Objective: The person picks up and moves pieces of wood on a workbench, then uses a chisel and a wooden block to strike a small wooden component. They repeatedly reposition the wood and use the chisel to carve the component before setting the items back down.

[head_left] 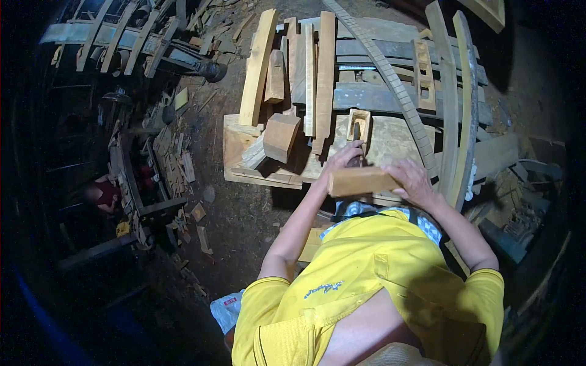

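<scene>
My left hand (343,160) is closed round the dark handle of a chisel (356,133). The blade points away from me, over a small wooden block with a hollow cut in it (360,117), which lies on the bench top. A thick rectangular wooden block (361,182) is gripped at its right end by my right hand (414,181). This block lies across the view just below my left hand, close to the chisel's handle, and partly covers my left wrist.
Left on the bench (390,143) are a large angled block (282,137) and several long boards (325,79). A notched curved strip (390,79) crosses the right side, beside long curved timbers (467,110). Wood scraps litter the floor; another person (108,194) is at far left.
</scene>
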Demonstrator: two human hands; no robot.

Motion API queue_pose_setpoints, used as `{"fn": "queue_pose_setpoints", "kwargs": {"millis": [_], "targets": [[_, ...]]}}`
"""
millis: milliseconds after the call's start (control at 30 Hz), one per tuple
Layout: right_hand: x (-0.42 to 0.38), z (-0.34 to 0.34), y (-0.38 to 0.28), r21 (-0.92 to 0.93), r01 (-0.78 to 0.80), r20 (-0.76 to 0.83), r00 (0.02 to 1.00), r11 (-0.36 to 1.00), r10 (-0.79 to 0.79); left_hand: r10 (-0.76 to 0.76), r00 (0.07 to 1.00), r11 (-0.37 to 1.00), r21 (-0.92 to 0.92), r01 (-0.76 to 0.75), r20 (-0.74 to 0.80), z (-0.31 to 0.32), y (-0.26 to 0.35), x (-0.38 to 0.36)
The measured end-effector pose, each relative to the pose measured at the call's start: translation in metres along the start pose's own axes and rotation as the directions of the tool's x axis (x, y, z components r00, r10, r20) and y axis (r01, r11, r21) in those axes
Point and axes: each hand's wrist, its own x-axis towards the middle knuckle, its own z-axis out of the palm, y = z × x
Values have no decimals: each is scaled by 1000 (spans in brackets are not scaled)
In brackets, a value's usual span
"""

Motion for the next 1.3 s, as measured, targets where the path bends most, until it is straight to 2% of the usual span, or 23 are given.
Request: {"fn": "queue_pose_setpoints", "kwargs": {"millis": [100,167,300,367,400,467,500,533,567,600,633,667,700,733,767,833,900,967,1033,1167,1233,1300], "targets": [[0,3,1,18,15,54,998,1000,-16,8,1000,1000,-20,-8,1,-1,5,2],[-3,6,3,-9,5,34,999,1000,-4,20,1000,1000,12,-20,-12,3,-7,4],[-6,0,0,-27,-145,7,989,989,145,-23,995,999,-34,20,-93,8,-20,12],[-6,-4,0,-41,-196,-22,981,980,195,80,969,982,185,-36,-233,8,-27,19],[-6,-5,1,-34,-268,-64,962,963,266,121,951,971,233,-53,-285,4,-18,23],[-9,-4,4,35,-398,-127,908,917,399,103,946,976,212,-38,-306,1,-21,35],[-9,-5,4,35,-397,-126,909,917,398,85,942,981,191,-23,-326,0,-23,42],[-9,-6,2,82,-465,-179,863,882,472,187,892,962,262,-81,-411,-2,-19,52],[-9,-7,1,133,-526,-226,809,840,543,188,892,961,262,-82,-410,-1,-21,60],[-15,-6,5,137,-590,-201,770,796,605,10,899,1000,14,-4,-438,-2,-17,69],[-19,-5,8,136,-588,-204,771,797,604,-167,892,970,-234,71,-420,-4,-13,75],[-22,-5,9,157,-609,-242,739,777,628,-272,884,945,-280,170,-381,-6,-8,78],[-24,-6,9,179,-629,-281,704,757,652,-266,885,946,-279,164,-381,-6,-6,82],[-26,-9,8,214,-671,-246,667,710,704,-282,862,944,-281,171,-421,-5,-5,87],[-29,-11,7,213,-672,-253,664,710,704,-297,838,942,-284,178,-458,-4,-3,91],[-34,-14,4,279,-702,-267,599,655,755,-293,842,939,-303,164,-452,0,2,95],[-41,-14,6,291,-705,-284,582,647,762,-252,888,916,-391,91,-384,7,11,92],[-45,-14,7,304,-706,-298,567,639,768,-209,912,941,-326,90,-353,21,1,94],[-47,-15,9,324,-702,-305,556,634,773,-176,930,966,-236,101,-321,19,22,94],[-47,-17,14,293,-710,-326,555,640,765,-136,961,979,-179,93,-242,24,25,97],[-46,-19,17,310,-671,-336,585,673,738,-164,961,980,-149,132,-223,20,32,96],[-45,-20,19,314,-679,-344,571,664,746,-203,959,971,-167,171,-199,15,38,94]]}}
